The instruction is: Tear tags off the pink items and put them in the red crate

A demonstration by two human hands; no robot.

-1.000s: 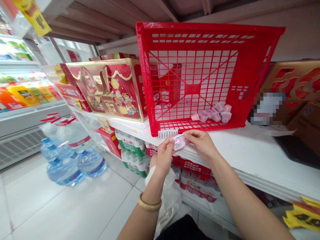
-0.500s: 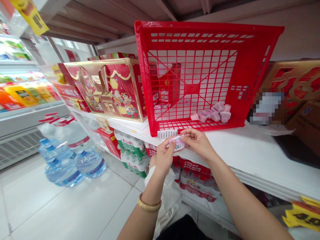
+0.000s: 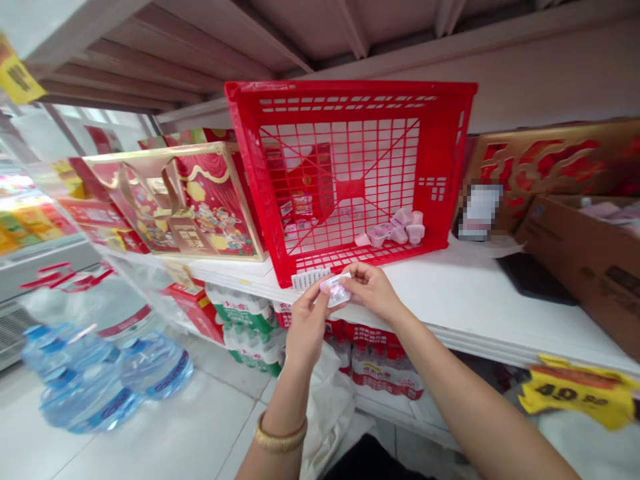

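My left hand (image 3: 306, 330) pinches a small pink plastic cup (image 3: 339, 293) with a white label on its top face. A strip of barcode stickers (image 3: 303, 281) shows just behind the fingers of that hand; whether they grip it I cannot tell. The fingers of my right hand (image 3: 375, 290) are closed on the cup's upper right edge, thumb pressed on the label. Behind both hands a red plastic crate (image 3: 440, 147) lies on its side, opening towards me. Several more pink cups (image 3: 399, 229) lie together in it, at lower right.
Gift boxes (image 3: 220, 213) stand left of the crate on the white shelf (image 3: 425, 283). At right are a phone (image 3: 481, 210), a dark flat object (image 3: 537, 279) and a cardboard box (image 3: 590, 253). Bottled water packs (image 3: 383, 367) sit below; large water jugs (image 3: 155, 363) stand on the floor.
The view has shifted right, bringing in more of the cardboard box. My right thumb has moved onto the cup's label, covering part of the barcode seen before.
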